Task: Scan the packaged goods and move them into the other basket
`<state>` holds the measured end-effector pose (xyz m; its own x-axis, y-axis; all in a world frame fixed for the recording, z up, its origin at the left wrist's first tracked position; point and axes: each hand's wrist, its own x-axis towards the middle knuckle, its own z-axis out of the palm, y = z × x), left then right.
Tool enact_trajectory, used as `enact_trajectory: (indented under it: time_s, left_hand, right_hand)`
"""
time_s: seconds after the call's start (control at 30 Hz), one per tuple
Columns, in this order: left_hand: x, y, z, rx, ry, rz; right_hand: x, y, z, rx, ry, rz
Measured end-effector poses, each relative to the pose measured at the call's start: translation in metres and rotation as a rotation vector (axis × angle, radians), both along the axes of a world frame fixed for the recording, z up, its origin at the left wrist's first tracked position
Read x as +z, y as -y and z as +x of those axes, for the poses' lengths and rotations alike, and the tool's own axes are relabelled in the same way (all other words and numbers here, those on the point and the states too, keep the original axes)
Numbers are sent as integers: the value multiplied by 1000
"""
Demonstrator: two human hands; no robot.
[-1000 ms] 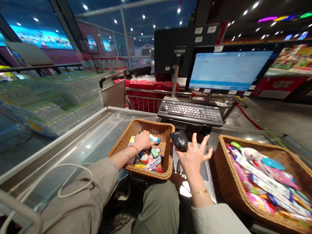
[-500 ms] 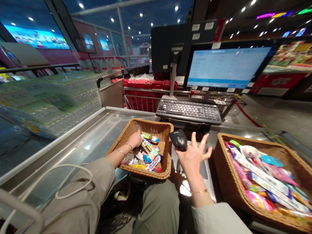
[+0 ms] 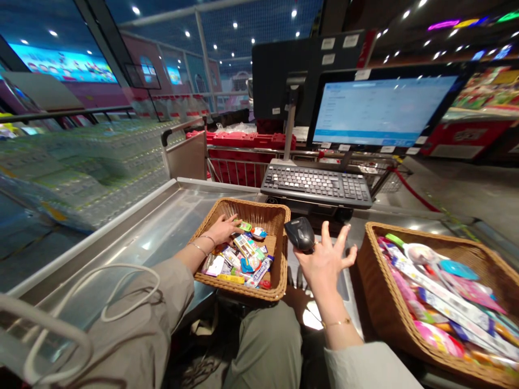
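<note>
My left hand (image 3: 223, 230) reaches over the left edge of a wicker basket (image 3: 283, 254), its fingers spread on the small packaged goods. Under and beside its fingertips are a green packet (image 3: 244, 226) and a pack with a barcode (image 3: 245, 246). Nothing held shows in that hand, though some fingertips are partly hidden. My right hand (image 3: 322, 265) has a black barcode scanner (image 3: 300, 233) pinched at the thumb side, while its other fingers stretch out. The scanner's grip is hidden by the hand. The basket's goods include a blue-and-white stick pack (image 3: 261, 270) and a yellow pack (image 3: 231, 279).
A second wicker basket (image 3: 362, 281) full of colourful packages stands at the right. Behind the hands are a keyboard (image 3: 316, 183) and a lit monitor (image 3: 373, 111). The metal counter (image 3: 182, 216) has a raised rim at left. A pale cable (image 3: 133, 267) loops near my left sleeve.
My left hand has drawn back slightly toward the left rim, and its fingers have spread from a more closed shape. My right hand stays nearly in place with the barcode scanner.
</note>
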<state>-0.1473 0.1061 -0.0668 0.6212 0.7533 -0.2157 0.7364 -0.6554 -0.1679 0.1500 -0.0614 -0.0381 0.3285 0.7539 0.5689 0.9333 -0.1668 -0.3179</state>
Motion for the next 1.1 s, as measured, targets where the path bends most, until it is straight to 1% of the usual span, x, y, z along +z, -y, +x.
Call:
enact_trajectory:
  time_s: [0.1, 0.2, 0.27, 0.43, 0.53, 0.63, 0.7, 0.87, 0.97, 1.1]
  left_hand:
    - [0, -1, -1, -51, 38, -1]
    - [0, -2, 0, -101, 31, -9]
    - [-2, -4, -1, -96, 23, -19]
    - [-10, -8, -9, -36, 49, -32]
    - [-8, -6, -10, -24, 50, -21]
    - [-2, 0, -6, -51, 40, 8]
    - [4, 3, -2, -76, 37, 53]
    - [20, 10, 3, -120, 81, 249]
    - [32, 15, 3, -111, 109, 364]
    - [48, 25, 7, -41, 168, 484]
  right_hand:
    - [0, 0, 0, 2, -1, 7]
    - [0, -1, -1, 1, 0, 21]
    - [0, 0, -1, -1, 1, 22]
    - [0, 1, -1, -7, 16, 15]
    - [-1, 1, 0, -15, 23, 16]
    - [-2, 1, 0, -19, 29, 10]
    - [-2, 0, 0, -20, 33, 4]
    - [-4, 0, 0, -24, 32, 7]
    - [-5, 0, 0, -23, 25, 16]
    - [-6, 0, 0, -33, 21, 36]
